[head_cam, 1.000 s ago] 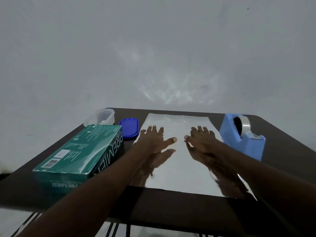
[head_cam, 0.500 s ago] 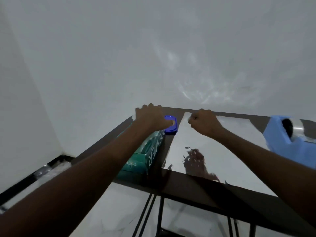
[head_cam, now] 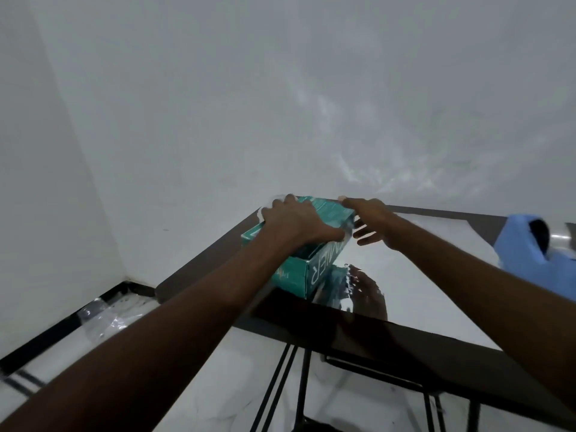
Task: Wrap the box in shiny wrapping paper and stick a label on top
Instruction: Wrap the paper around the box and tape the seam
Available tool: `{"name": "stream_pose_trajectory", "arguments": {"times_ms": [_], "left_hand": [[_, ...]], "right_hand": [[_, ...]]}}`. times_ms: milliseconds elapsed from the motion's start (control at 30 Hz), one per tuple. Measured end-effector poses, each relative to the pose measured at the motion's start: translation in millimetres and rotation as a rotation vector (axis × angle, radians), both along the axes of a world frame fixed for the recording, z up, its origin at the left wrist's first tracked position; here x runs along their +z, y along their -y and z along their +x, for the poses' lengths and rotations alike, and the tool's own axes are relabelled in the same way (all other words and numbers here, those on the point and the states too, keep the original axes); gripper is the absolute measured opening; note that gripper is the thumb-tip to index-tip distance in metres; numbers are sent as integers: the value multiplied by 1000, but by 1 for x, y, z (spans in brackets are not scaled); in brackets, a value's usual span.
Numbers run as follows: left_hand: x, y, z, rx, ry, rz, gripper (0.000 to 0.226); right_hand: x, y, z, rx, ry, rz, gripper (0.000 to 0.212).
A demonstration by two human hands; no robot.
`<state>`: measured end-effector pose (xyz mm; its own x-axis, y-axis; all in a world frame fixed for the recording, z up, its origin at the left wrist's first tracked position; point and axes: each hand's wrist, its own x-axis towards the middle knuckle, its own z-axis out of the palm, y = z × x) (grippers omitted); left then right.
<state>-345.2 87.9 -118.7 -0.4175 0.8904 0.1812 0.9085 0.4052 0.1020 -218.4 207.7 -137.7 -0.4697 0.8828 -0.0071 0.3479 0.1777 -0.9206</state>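
Mid-frame, the left hand lies across the top of the green box, fingers curled over its far edge. The right hand clasps the box's right side. The box sits at the left edge of the silver paper on the table. A blue tape holder stands far right.

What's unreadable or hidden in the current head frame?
- Green box: top hidden by the left hand; print partly covered.
- Right hand: fingertips behind the box's far end.
- Blue tape dispenser: cut off by the right edge.
- Label: not seen.
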Motion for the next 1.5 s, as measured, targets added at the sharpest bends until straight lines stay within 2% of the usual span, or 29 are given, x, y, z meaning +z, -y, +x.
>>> {"name": "stream_pose_trajectory", "arguments": {"times_ms": [167,233,333,400,500,600,667,767,833,933,1067,1167,1233,1333,1433,1500], "left_hand": [[21,-42,31,-272,-51,39,109],[21,-61,35,-343,-31,51,104],[12,-89,42,-295,-29,86,115],[5,-100,50,-257,64,123,124],[-10,-112,58,-296,319,142,109],[-31,-128,60,-300,454,138,127],[-48,-140,58,-318,484,142,119],[-54,-139,62,-382,506,125,89],[-51,-130,66,-403,507,144,84],[-51,-131,60,-417,521,169,66],[-56,-132,52,-451,491,179,75],[-65,-136,47,-470,466,187,79],[-67,-136,46,-482,459,177,82],[-67,-139,42,-473,493,148,85],[-54,-145,37,-431,630,143,101],[-38,-156,34,-388,661,179,92]], "right_hand": [[14,-29,52,-111,-152,-158,34],[17,-40,73,-204,-159,-172,29],[18,-57,105,-357,-175,-156,23],[15,-66,124,-424,-169,-134,21],[5,-75,144,-474,-97,-106,19],[-7,-82,159,-481,101,-20,17],[-14,-84,165,-460,206,53,17],[-26,-96,171,-508,326,144,28],[-31,-96,171,-517,347,169,27],[-28,-82,167,-542,322,202,27],[-34,-74,161,-516,321,222,21],[-38,-72,161,-508,417,243,24],[-40,-71,159,-516,467,303,30],[-38,-69,151,-534,556,619,53],[-35,-74,137,-343,627,840,80],[-36,-74,128,-199,692,825,100]]}}
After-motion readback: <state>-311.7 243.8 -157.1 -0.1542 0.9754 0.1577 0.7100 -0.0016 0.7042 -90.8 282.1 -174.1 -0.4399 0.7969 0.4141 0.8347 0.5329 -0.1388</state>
